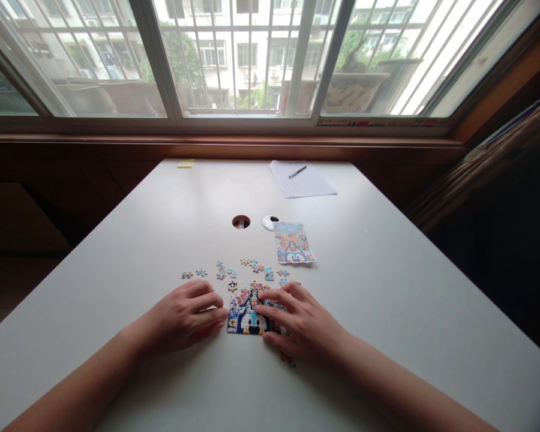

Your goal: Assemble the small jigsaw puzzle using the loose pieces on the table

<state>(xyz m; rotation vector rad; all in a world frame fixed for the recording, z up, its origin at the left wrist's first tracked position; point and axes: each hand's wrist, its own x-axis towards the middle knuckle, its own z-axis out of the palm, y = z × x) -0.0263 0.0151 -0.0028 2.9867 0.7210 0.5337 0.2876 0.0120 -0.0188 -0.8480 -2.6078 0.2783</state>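
A small, partly joined colourful jigsaw point(246, 315) lies on the white table point(387, 282) in front of me. My left hand point(186, 315) rests flat beside its left edge, fingers stretched toward it and touching the edge. My right hand point(297, 321) lies over the puzzle's right part, fingers spread and pressing on the pieces. Several loose pieces point(234, 271) are scattered just beyond the puzzle. A small printed picture card point(293, 242) lies further back to the right.
A round cable hole point(240, 222) and its white cap point(270, 222) sit mid-table. Paper sheets point(301, 179) with a pen point(297, 171) and a yellow sticky note point(185, 163) lie near the far edge under the window. Dark furniture stands to the right.
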